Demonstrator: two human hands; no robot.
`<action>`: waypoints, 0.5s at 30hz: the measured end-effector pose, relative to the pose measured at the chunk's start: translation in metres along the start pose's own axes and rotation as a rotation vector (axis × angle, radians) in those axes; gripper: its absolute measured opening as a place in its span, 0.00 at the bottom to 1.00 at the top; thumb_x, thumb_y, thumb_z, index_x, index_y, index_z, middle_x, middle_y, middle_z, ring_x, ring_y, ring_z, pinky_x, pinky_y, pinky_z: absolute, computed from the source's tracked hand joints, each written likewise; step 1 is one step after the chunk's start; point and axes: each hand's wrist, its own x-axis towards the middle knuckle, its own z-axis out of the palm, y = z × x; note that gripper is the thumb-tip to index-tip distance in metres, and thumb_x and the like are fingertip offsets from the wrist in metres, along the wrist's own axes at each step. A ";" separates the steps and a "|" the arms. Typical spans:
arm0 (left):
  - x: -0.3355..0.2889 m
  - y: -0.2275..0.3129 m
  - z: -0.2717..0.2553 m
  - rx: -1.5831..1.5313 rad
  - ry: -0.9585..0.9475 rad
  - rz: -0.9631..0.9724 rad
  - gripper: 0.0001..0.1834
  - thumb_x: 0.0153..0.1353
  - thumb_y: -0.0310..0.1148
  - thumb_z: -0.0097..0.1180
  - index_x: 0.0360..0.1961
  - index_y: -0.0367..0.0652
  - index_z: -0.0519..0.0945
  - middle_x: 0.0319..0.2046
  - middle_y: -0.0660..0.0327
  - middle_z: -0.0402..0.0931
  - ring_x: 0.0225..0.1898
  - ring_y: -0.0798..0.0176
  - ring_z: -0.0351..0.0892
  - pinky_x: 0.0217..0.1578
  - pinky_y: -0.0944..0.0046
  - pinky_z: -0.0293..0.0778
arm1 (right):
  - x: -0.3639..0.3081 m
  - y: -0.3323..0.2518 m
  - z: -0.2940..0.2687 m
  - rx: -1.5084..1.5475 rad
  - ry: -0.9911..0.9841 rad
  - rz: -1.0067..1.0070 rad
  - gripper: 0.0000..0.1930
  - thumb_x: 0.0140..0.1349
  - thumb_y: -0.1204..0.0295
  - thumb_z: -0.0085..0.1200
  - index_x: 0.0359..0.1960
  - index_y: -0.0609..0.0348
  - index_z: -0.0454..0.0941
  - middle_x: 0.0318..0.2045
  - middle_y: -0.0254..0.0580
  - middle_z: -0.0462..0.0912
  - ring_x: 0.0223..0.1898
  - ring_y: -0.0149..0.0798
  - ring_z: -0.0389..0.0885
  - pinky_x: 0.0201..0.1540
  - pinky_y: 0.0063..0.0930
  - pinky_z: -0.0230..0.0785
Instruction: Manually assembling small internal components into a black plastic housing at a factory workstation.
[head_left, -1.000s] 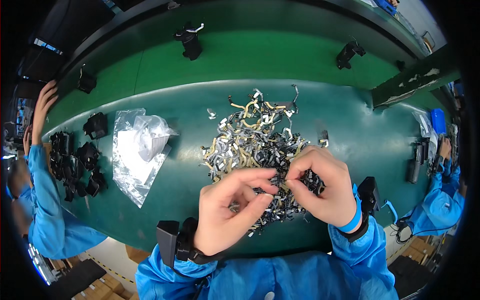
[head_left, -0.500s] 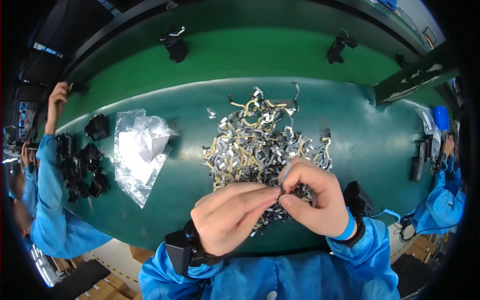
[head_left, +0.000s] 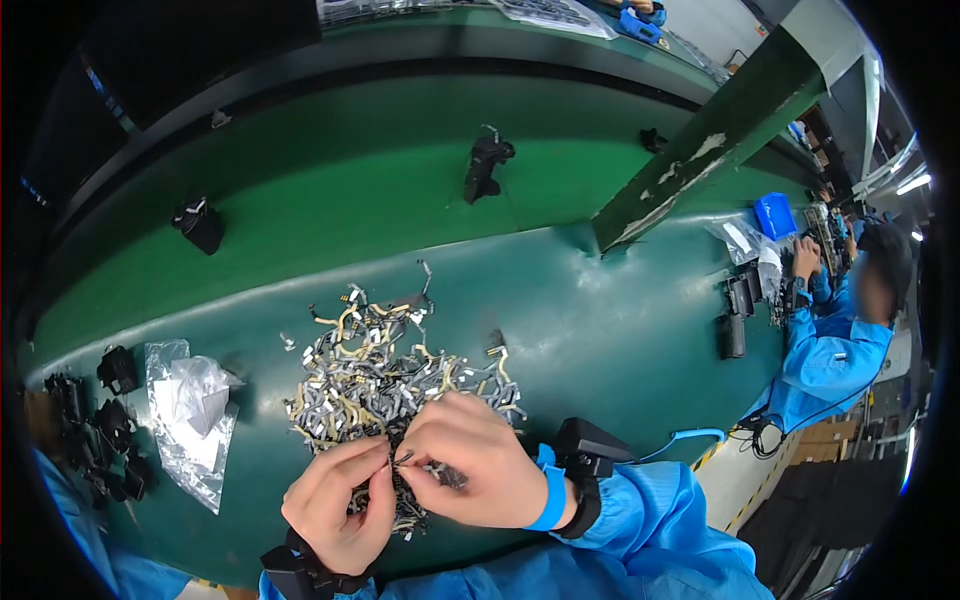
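Both hands meet low over a heap of short cables [head_left: 375,365], grey, yellow and black with white connectors, lying on the green table. My left hand [head_left: 340,500] is closed, its thumb and index fingertips pinching a thin dark cable [head_left: 404,459]. My right hand [head_left: 475,460] pinches the same cable from the other side, fingertips almost touching the left ones. Most of that cable is hidden by the fingers. The right wrist carries a blue band [head_left: 550,490], and both wrists have black devices strapped on.
A clear plastic bag [head_left: 195,420] lies left of the heap, beside several black moulded parts [head_left: 115,425]. Behind the table runs a green belt [head_left: 350,215] with black parts on it. A green post [head_left: 690,150] rises at the back right. At right, a co-worker [head_left: 830,350] sits near a blue bin [head_left: 775,215].
The view has swung to the right, so the heap and bag appear further left and the right-hand co-worker shows more. Both hands still pinch at the cable, their fingertips close together.
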 end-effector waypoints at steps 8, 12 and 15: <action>0.003 0.002 -0.004 0.104 -0.053 0.008 0.11 0.47 0.18 0.63 0.35 0.37 0.83 0.36 0.54 0.82 0.32 0.57 0.85 0.32 0.64 0.81 | 0.004 0.000 0.002 -0.154 0.016 -0.110 0.07 0.48 0.77 0.59 0.28 0.55 0.74 0.28 0.37 0.74 0.32 0.44 0.73 0.36 0.36 0.64; 0.009 -0.005 -0.003 0.085 -0.028 0.080 0.13 0.42 0.16 0.63 0.32 0.38 0.82 0.35 0.58 0.82 0.28 0.58 0.83 0.29 0.64 0.78 | 0.006 0.004 -0.001 -0.111 -0.039 -0.085 0.08 0.46 0.80 0.59 0.28 0.57 0.75 0.26 0.38 0.75 0.29 0.45 0.74 0.35 0.35 0.65; 0.009 -0.001 -0.016 0.071 -0.015 -0.011 0.10 0.48 0.15 0.59 0.33 0.36 0.80 0.35 0.54 0.82 0.35 0.56 0.84 0.37 0.64 0.78 | 0.007 0.001 0.001 0.008 -0.018 0.016 0.08 0.45 0.82 0.60 0.26 0.59 0.75 0.23 0.40 0.76 0.27 0.44 0.75 0.32 0.34 0.65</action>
